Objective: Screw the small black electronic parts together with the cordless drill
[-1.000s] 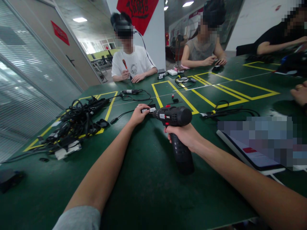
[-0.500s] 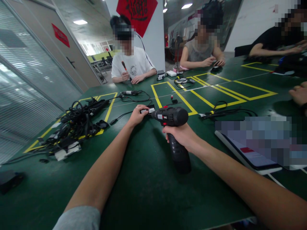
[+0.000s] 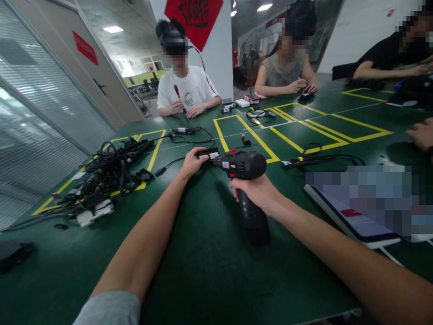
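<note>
Compared with half a second ago, the fingers of the left hand (image 3: 192, 164) are sitting farther back toward the left end of the small black box (image 3: 212, 151), so more of the box's dark far edge is showing, while the drill (image 3: 246, 165) is staying in nearly the same place. The left hand's grip is pinching the box's left end between thumb and fingers, and the rest of the box is reaching rightward past the fingertips. The box is lying on the green desk (image 3: 196, 266), right by the drill's nose; whether the two are touching, I cannot tell. The right hand (image 3: 256, 192) is wrapping its grip around the drill's handle. A black cable (image 3: 161, 171) is lying just left of the left hand, and a tangled cable pile (image 3: 117, 163) is spreading farther left.
</note>
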A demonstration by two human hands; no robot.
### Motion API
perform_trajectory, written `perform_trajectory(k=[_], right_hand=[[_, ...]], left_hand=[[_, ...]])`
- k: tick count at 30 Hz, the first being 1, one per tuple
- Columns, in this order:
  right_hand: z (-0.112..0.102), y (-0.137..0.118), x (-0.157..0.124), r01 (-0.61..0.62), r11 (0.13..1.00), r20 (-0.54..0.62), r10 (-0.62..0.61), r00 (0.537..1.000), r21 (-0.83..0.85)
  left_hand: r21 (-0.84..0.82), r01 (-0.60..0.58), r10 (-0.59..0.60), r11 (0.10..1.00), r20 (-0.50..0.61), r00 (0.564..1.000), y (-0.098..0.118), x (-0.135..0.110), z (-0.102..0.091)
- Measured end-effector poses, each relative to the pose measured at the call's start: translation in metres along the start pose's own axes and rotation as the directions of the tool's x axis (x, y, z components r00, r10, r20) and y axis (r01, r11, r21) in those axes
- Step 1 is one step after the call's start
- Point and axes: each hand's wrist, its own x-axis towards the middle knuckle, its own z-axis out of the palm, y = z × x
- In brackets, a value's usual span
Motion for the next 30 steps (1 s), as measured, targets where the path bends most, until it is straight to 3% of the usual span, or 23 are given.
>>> perform_trajectory(k=[18, 30], right_hand=[[0.004, 0.009, 0.005, 0.142, 0.979, 0.041, -0.138, 0.99, -0.146], [0.005, 0.01, 0.005, 0.158, 0.973, 0.064, -0.149, 0.987, -0.168]], left_hand=[[-0.01, 0.039, -0.038, 0.999, 0.042, 0.998, -0.006, 0.004, 0.0], [0.011, -0.053, 0.052, 0.999, 0.059, 0.997, -0.008, 0.004, -0.001]])
